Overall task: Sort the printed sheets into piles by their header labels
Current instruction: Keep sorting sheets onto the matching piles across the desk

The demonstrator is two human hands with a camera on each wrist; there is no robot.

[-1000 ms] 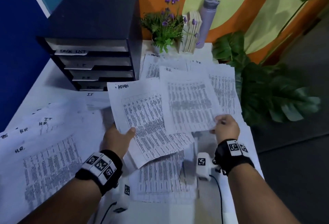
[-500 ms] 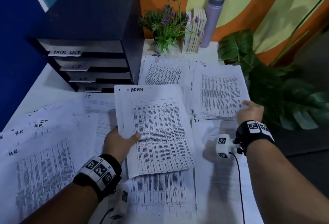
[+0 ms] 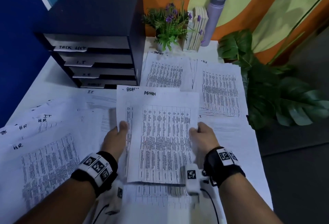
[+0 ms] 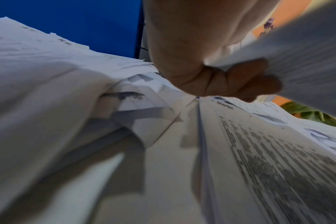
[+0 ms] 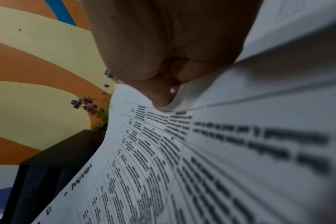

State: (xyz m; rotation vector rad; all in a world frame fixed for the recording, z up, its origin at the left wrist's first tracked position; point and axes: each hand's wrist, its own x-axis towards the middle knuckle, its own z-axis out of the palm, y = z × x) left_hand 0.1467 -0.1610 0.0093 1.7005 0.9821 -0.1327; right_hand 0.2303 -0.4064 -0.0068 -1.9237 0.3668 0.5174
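Two ADMIN sheets point(image 3: 165, 134) are now being pinched, left hand point(image 3: 114, 140) and right hand point(image 3: 204, 138) gripping opposite edges; right has come off the HR pile point(image 3: 220, 88), drawer unit point(image 3: 99, 45) sitting closed

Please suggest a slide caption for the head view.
Both hands, left and right, hold ADMIN sheets above sorted piles on the table.
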